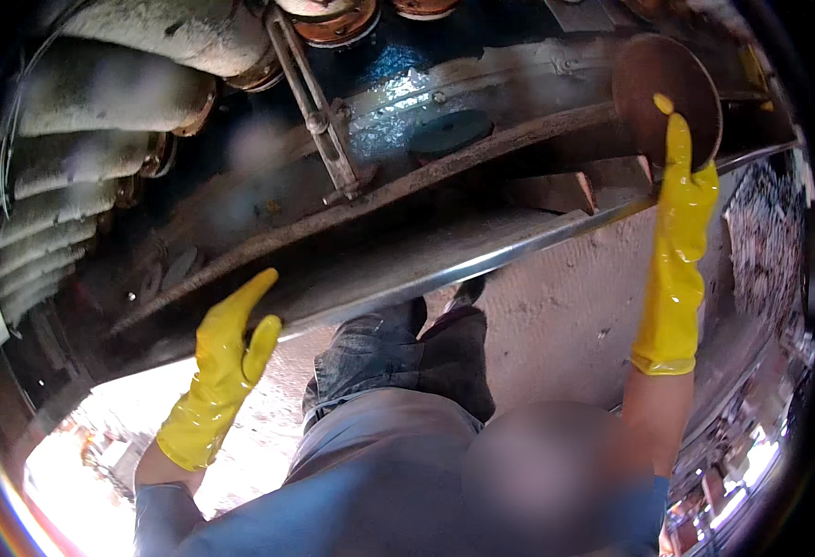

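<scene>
Yellow rubber gloves on both hands, reaching up under a grimy vehicle underside. Left hand [226,357] is spread open, fingers straight, flat near the edge of a long chrome trim strip [482,265]; it grips nothing. Right hand [684,176] is stretched high, fingers extended and pressed against a round rusty disc [653,88], not closed around it. Disc sits at the upper right, at the end of a rusted rod [380,195]. Risk, as I judge it: a flat-handed touch gives little hold, so the disc could slip off wet gloves; rust flakes could fall toward the face.
</scene>
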Motion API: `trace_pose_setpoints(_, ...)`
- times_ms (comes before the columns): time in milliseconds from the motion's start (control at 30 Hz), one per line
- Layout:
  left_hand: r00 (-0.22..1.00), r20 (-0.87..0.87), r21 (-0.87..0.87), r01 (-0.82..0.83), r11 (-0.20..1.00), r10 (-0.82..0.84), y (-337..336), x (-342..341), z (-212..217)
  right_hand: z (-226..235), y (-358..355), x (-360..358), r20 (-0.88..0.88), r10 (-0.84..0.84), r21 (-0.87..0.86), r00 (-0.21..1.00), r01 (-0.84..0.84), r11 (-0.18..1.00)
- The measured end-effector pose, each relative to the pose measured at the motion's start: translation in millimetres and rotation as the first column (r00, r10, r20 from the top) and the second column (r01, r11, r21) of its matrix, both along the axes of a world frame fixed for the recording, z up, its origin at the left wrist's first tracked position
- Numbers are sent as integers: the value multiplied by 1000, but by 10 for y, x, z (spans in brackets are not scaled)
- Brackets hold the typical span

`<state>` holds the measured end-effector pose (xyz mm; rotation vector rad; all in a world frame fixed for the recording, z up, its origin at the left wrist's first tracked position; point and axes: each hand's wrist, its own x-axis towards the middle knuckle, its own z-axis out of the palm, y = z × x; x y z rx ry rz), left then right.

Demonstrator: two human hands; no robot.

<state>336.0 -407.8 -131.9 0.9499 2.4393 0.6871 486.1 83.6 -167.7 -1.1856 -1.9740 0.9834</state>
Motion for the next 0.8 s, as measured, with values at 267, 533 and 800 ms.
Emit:
trace_pose_setpoints(267,683,651,118,-521,845,331,378,-813,-327,-89,-162,-43,25,52,29,998,-53,998)
trace_pose_setpoints(533,144,963,18,-876,483,227,1121,-1970,-1164,105,-600,-1006,-213,189,-273,959,-244,930)
trace_pose_setpoints(800,-322,759,237,-673,701,-566,1344,-2810,-2703,-1174,-1357,-2448,-289,-110,-730,951,-145,668)
